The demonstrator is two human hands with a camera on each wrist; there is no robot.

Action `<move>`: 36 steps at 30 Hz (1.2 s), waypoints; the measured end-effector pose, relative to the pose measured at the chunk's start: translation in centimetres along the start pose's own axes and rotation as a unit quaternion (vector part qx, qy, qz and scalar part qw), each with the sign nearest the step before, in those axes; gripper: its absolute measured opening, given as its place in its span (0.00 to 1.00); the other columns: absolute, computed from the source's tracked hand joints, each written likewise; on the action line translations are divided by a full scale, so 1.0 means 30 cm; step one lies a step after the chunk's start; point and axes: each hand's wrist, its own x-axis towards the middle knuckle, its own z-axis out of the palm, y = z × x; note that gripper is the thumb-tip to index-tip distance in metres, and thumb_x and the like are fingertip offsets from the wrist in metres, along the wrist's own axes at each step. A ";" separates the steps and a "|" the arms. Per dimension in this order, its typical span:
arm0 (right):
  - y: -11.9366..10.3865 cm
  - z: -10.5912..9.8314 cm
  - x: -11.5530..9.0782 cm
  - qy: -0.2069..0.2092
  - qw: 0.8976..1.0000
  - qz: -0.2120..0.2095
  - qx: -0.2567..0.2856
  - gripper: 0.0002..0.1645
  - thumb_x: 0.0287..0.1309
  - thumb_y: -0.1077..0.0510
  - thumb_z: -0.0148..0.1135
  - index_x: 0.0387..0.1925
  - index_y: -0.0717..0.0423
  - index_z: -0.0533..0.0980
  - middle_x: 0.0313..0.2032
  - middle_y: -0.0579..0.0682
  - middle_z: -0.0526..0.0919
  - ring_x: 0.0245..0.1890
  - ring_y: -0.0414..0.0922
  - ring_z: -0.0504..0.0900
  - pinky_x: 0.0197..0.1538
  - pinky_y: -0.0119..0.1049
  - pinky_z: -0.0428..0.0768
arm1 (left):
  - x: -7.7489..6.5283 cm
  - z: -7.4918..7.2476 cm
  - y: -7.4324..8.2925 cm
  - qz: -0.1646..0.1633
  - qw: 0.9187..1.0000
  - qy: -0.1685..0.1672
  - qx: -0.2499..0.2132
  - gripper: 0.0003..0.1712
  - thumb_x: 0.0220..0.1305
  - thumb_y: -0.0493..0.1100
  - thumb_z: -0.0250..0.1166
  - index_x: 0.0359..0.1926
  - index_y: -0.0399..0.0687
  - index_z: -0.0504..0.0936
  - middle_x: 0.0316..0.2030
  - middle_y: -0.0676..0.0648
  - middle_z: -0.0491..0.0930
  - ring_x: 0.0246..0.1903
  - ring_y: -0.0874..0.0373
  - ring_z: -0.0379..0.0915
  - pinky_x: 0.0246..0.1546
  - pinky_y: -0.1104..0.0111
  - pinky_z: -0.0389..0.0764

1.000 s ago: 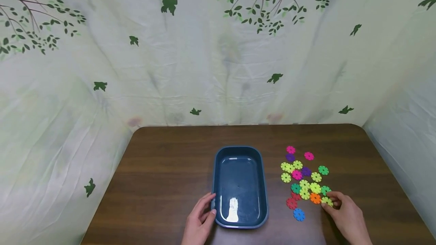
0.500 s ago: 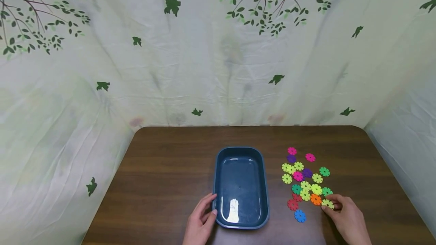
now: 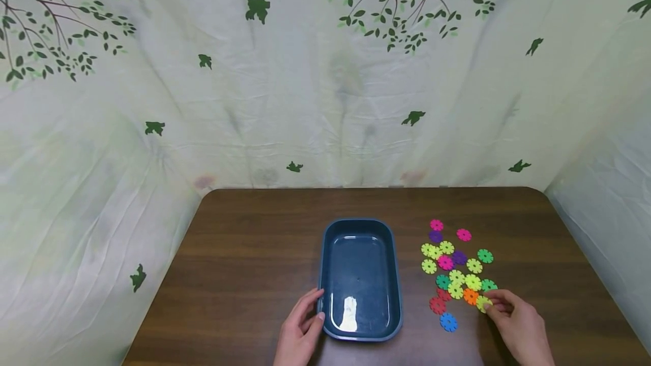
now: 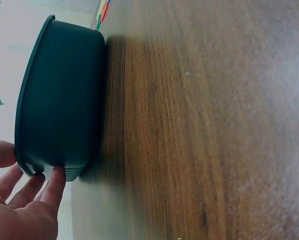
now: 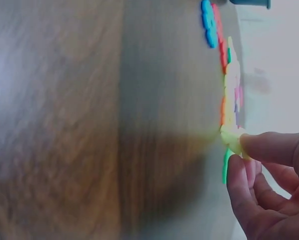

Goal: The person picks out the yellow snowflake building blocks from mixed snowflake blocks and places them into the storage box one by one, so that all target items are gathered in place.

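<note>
A deep blue plastic tray (image 3: 360, 275) stands on the table, with nothing in it. My left hand (image 3: 300, 329) holds its left side near the front corner, fingertips on the rim and outer wall of the tray (image 4: 62, 100). At the right lies a loose patch of notched, flower-shaped plastic discs (image 3: 456, 277) in several colours, some overlapping. My right hand (image 3: 519, 321) pinches a yellow disc (image 3: 482, 303) between thumb and finger at the patch's front right. In the right wrist view that yellow disc (image 5: 231, 139) is tilted, its far end beside the orange one.
The brown wooden table (image 3: 254, 253) has rounded back corners. Behind it hangs a pale cloth (image 3: 315, 83) printed with leaves and birds, which also runs down both sides. A blue disc (image 3: 448, 322) lies at the front of the patch.
My right hand has shifted the yellow disc slightly left, up against the orange disc. The left hand stays at the tray. The head view has moved a little.
</note>
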 end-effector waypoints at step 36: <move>-0.255 0.004 0.002 -0.011 0.981 -0.180 0.066 0.13 0.57 0.66 0.67 0.43 0.51 0.83 0.33 0.43 0.82 0.34 0.38 0.78 0.38 0.30 0.81 | -0.006 0.017 -0.003 0.004 0.999 0.037 0.017 0.24 0.62 0.28 0.63 0.59 0.44 0.79 0.60 0.41 0.74 0.54 0.46 0.75 0.48 0.68 0.79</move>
